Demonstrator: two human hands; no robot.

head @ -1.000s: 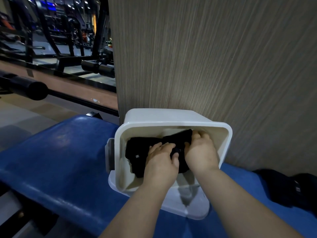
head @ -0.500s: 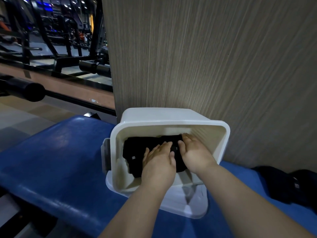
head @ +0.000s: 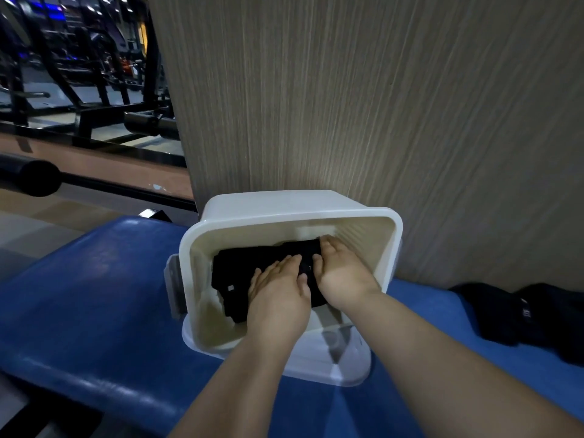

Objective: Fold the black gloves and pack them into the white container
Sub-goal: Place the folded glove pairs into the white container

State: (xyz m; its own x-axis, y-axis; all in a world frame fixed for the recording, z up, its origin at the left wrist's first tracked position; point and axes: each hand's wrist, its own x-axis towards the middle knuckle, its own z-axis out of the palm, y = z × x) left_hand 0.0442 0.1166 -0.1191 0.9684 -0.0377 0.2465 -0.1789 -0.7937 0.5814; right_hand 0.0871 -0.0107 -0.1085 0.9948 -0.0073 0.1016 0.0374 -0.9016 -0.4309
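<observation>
A white container rests on a blue padded bench, against a wood-grain panel. Folded black gloves lie inside it, with a small white tag showing. Both of my hands reach into the container. My left hand lies flat on the gloves, palm down, fingers stretched out. My right hand presses on the right end of the black bundle, fingers curved over its far edge. The hands hide the gloves' middle and right part.
More black fabric lies on the blue bench at the right. The wood-grain panel rises directly behind the container. Gym machines and a black roller pad stand at the left, beyond the bench edge.
Both hands stayed on the gloves inside the container. My left hand's fingers have flattened and spread forward over the fabric; my right hand shifted slightly along the bundle's right end.
</observation>
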